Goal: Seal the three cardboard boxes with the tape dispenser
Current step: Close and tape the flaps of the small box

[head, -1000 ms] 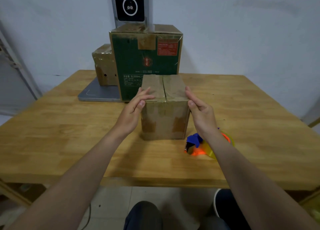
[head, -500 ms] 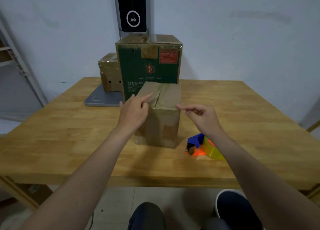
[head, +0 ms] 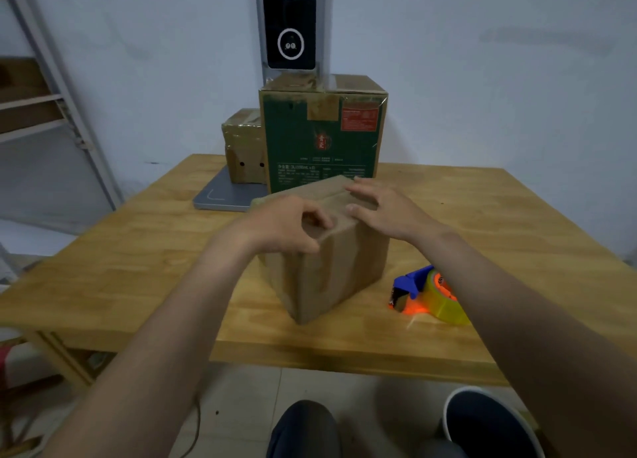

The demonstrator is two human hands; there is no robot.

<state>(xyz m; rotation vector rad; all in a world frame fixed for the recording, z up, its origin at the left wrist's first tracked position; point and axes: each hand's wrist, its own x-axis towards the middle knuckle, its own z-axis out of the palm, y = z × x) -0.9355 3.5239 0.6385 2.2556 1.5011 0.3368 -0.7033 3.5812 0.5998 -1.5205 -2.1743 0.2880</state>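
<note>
Atop the brown box (head: 331, 278), left grip (head: 282, 226) curls over its edge, right grip (head: 386, 213) flat.

A plain packing room: cardboard boxes (head: 324, 137), wooden table (head: 138, 251), metal shelving (head: 31, 101).

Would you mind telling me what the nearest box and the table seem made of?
Nearest box: matte brown cardboard, likely, judging by its folded top flaps and soft, worn edges. Table: light wood, jointed grain strips visible, slight sheen suggesting varnish.
</note>
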